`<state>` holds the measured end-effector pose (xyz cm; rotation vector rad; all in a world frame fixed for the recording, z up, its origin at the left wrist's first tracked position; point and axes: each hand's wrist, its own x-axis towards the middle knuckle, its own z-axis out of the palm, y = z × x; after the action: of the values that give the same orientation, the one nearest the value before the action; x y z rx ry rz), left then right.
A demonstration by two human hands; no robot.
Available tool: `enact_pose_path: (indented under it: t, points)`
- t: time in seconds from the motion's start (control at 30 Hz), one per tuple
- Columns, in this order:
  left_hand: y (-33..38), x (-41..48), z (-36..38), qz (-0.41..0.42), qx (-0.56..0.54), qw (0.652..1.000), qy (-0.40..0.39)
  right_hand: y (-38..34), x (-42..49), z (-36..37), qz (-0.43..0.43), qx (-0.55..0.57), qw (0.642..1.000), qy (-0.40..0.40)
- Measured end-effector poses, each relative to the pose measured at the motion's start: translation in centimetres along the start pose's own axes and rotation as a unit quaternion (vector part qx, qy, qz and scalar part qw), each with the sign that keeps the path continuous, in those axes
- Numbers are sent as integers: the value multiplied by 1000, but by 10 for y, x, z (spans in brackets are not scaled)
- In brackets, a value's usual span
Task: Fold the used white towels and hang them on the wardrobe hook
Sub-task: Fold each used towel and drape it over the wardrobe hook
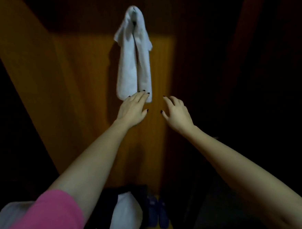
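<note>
Room: dim, with a brown wooden wardrobe panel [88,74] lit at the middle and dark at the edges.
Towel [134,59]: white, draped over the hook [134,12], two ends hanging down the panel.
Left hand [131,109]: fingers straight, tips touching the towel's lower end.
Right hand [178,112]: relaxed, holding nothing, just beside the towel.
Below: pink sleeve [54,213], white cloth [127,212], dark blue shoes [157,213].
Writing: too dim to read.

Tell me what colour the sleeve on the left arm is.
Plain pink. The sleeve shows best at the lower left of the head view.
</note>
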<state>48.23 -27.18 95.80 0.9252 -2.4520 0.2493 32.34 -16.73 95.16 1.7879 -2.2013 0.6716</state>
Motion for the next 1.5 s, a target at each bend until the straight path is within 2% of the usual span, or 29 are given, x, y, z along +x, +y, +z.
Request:
enact_pose_path:
  t: [0.13, 0.27, 0.37, 0.5, 0.6, 0.8, 0.9, 1.03, 1.1, 1.23, 1.5]
  points:
    - [48, -60, 43, 45, -11, 996, -82, 31, -94, 25, 61, -10, 996, -62]
    - [113, -120, 87, 129, -48, 977, -164, 68, -210, 47, 147, -38, 979, -137]
    - [173, -161, 117, 203, -78, 951, -220, 93, -305, 54, 234, -49, 953, -185]
    - [258, -204, 145, 288, -107, 907, -288, 118, -422, 41, 364, -60, 900, -234]
    - [329, -227, 157, 365, -135, 862, -324, 135, -501, 23, 463, -58, 854, -228]
    - [458, -259, 171, 479, -165, 783, -359, 164, -607, 1, 589, -47, 782, -198]
    - [530, -273, 187, 533, -150, 751, -358, 192, -654, -11, 639, -39, 745, -185]
    - [619, -273, 224, 569, -143, 721, -368, 259, -695, -31, 680, -31, 713, -169]
    - [663, -264, 245, 570, -143, 717, -376, 305, -706, -42, 690, -25, 706, -158]
    - [738, -230, 287, 524, -145, 732, -410, 403, -710, -60, 696, -9, 703, -148]
    - [828, -169, 357, 480, -121, 746, -445, 553, -709, -74, 695, 57, 696, -174]
